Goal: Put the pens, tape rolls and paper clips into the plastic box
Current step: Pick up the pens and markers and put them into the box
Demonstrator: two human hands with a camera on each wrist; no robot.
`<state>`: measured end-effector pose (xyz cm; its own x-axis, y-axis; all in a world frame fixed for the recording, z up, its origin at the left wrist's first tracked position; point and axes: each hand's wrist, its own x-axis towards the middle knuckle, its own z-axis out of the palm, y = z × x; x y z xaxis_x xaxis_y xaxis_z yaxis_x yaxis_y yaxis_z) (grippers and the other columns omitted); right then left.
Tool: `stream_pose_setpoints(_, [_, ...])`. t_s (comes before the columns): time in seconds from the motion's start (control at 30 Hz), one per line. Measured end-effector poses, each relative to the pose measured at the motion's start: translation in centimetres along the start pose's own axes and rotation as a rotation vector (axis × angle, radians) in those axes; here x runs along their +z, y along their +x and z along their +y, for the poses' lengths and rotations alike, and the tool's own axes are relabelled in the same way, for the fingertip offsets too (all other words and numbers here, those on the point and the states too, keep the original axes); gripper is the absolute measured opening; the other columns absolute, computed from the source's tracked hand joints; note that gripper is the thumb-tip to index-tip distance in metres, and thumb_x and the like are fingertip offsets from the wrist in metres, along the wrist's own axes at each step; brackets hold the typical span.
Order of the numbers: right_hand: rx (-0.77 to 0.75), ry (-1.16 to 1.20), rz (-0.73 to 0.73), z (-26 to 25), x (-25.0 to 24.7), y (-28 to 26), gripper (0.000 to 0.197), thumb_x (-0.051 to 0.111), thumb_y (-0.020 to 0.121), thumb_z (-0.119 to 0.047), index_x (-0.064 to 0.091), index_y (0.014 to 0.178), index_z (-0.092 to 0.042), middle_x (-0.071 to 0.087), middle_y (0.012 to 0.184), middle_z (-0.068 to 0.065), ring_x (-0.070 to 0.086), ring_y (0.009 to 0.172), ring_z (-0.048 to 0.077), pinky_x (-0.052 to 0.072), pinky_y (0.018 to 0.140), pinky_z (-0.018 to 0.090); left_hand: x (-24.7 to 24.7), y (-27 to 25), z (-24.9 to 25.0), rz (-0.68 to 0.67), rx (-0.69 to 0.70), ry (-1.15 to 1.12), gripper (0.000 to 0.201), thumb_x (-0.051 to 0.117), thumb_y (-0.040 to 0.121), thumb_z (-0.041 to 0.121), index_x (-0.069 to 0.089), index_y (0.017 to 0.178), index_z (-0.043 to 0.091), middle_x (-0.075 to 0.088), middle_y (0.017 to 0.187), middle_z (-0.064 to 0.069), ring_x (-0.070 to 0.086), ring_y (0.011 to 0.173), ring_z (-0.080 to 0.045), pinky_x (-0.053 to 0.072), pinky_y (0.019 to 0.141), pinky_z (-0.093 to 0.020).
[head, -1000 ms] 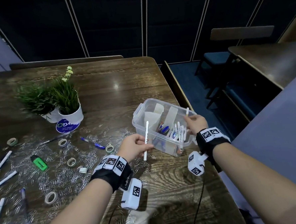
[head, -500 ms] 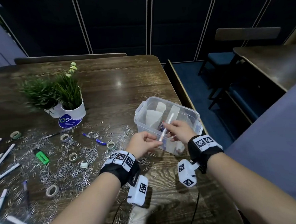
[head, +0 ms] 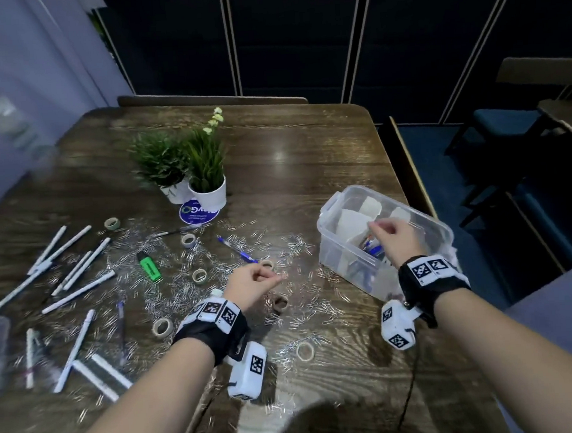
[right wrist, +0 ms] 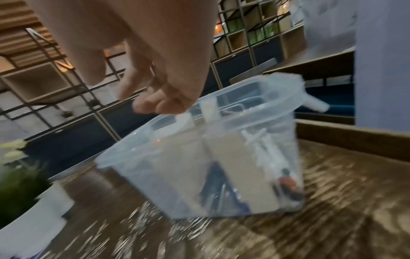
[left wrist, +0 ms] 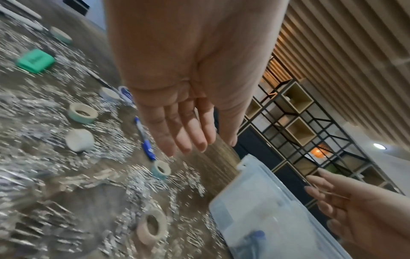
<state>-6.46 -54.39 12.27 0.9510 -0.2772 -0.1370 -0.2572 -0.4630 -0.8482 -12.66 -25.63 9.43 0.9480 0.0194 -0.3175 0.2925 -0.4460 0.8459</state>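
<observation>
The clear plastic box (head: 342, 258) stands at the table's right side, with pens (head: 373, 249) and white dividers inside; it also shows as the box (right wrist: 177, 166) and the box (left wrist: 255, 210). My right hand (head: 384, 228) hovers over its opening, fingers loosely bent and empty, as the right hand (right wrist: 155, 103) also shows. My left hand (head: 261, 279) hangs above the scattered paper clips (head: 182, 296), and the left hand (left wrist: 195, 145) is relaxed and empty. White pens (head: 81, 290), a blue pen (head: 236, 249), a green highlighter (head: 149, 266) and tape rolls (head: 199, 276) lie on the table.
Two potted plants (head: 205, 174) and a blue round sticker (head: 199, 211) sit behind the clutter. More tape rolls (head: 305, 350) lie near my forearms. The table's right edge (head: 406, 175) runs just behind the box, with a bench beyond it.
The white pen went from my left hand to my right and is now out of both hands. My left hand has drawn back left over the clips; the head view has turned left.
</observation>
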Motion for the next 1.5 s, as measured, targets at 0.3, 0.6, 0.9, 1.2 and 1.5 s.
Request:
stream_pose_setpoints(0.3, [-0.064,-0.048,-0.346,-5.3,16.1,-2.1,0.025,0.073,0.084,-0.037,0.07,0.092,-0.013,0.068,0.084,0.001,0.058,0.075,0.014,0.046,0.069,0.026,-13.3,2.1,-8.4,0.179,-0.186,0.21,0.023,0.068,0.084,0.038,0.062,0.09,0.017,0.064,0.087,0.002,0.057,0.076,-0.014,0.043,0.065,-0.024])
stream_pose_setpoints(0.6, [0.082,-0.183,-0.353,-6.6,29.0,-1.6,0.047,0.076,0.083,-0.031,0.059,0.123,-0.011,0.063,0.115,0.002,0.056,0.098,0.014,0.042,0.083,0.021,-21.7,8.8,-16.6,0.319,-0.351,0.206,0.048,0.065,0.087,0.043,0.052,0.116,0.007,0.064,0.099,-0.006,0.056,0.084,-0.021,0.044,0.075,-0.028])
stream_pose_setpoints(0.9, [0.045,-0.634,-0.318,-5.1,35.5,2.3,0.052,0.073,0.081,-0.045,0.06,0.126,-0.022,0.062,0.124,0.002,0.055,0.114,0.022,0.049,0.099,0.042,-22.8,14.9,-20.3,0.307,-0.408,0.137,0.054,0.073,0.081,0.034,0.041,0.115,0.007,0.061,0.108,-0.013,0.06,0.094,-0.029,0.049,0.081,-0.035])
stream_pose_setpoints(1.2, [0.069,-0.723,-0.32,-4.6,37.9,3.5,0.009,0.066,0.088,-0.027,0.058,0.086,-0.03,0.067,0.101,0.0,0.061,0.099,0.024,0.051,0.089,0.036,-23.0,16.4,-20.0,0.278,-0.39,0.161,0.057,0.073,0.082,0.019,0.034,0.122,0.009,0.064,0.107,-0.014,0.062,0.091,-0.029,0.046,0.07,-0.032])
stream_pose_setpoints(1.5, [-0.149,-0.425,-0.292,-8.4,41.1,4.2,0.009,0.058,0.094,-0.011,0.054,0.102,-0.01,0.05,0.111,0.003,0.054,0.093,0.015,0.043,0.093,0.029,-23.0,16.6,-20.4,0.205,-0.281,0.288,0.037,0.07,0.083,0.031,0.056,0.116,0.021,0.034,0.119,-0.009,0.05,0.085,-0.021,0.045,0.09,-0.029])
